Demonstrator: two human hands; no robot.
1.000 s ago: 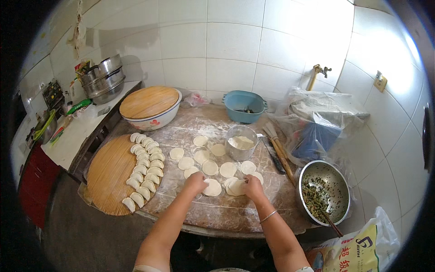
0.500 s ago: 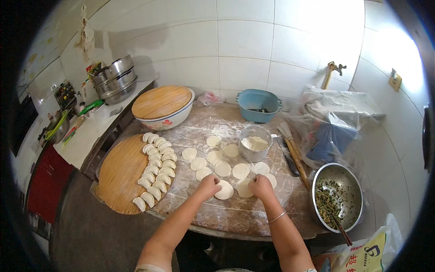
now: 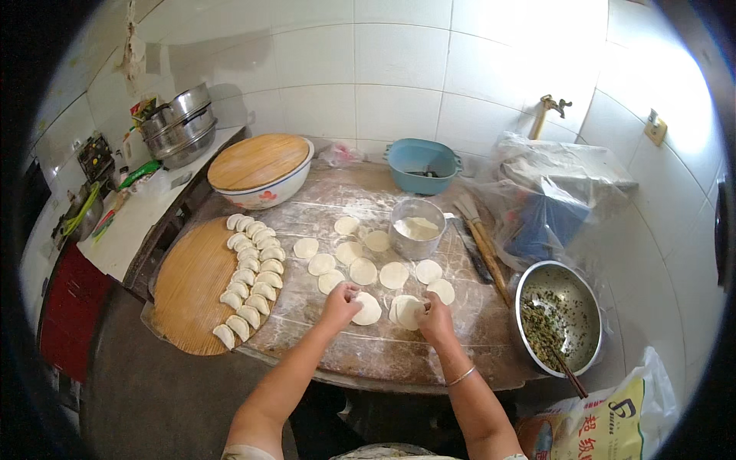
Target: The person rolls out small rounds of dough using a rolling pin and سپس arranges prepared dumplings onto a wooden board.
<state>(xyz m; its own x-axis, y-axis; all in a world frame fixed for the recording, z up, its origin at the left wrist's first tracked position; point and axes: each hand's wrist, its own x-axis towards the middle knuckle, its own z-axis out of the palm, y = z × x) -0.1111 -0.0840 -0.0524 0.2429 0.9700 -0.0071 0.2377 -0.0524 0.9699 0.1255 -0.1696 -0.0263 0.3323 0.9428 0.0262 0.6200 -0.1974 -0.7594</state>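
Note:
My left hand (image 3: 340,305) is closed, its thumb and fingers pinching the left edge of a round dough wrapper (image 3: 367,310) near the table's front. To its right, my right hand (image 3: 437,319) pinches the right edge of another dough wrapper (image 3: 411,313). That one overlaps a second wrapper, whose left edge peeks out beneath it. Several more wrappers (image 3: 363,271) lie flat just beyond my hands, some touching. On the left, rows of folded dumplings (image 3: 247,277) rest along the right side of a round wooden board (image 3: 192,287).
A clear container of flour (image 3: 418,228) stands behind the wrappers. A knife (image 3: 471,251) and a rolling pin (image 3: 491,263) lie right of it. A steel bowl of filling (image 3: 558,318) holds chopsticks. Farther back are a lidded basin (image 3: 261,195) and a blue basin (image 3: 422,170).
The view has shifted slightly. My right hand has drawn its wrapper a little to the right, and a second wrapper now shows beneath. My left hand keeps its pinch.

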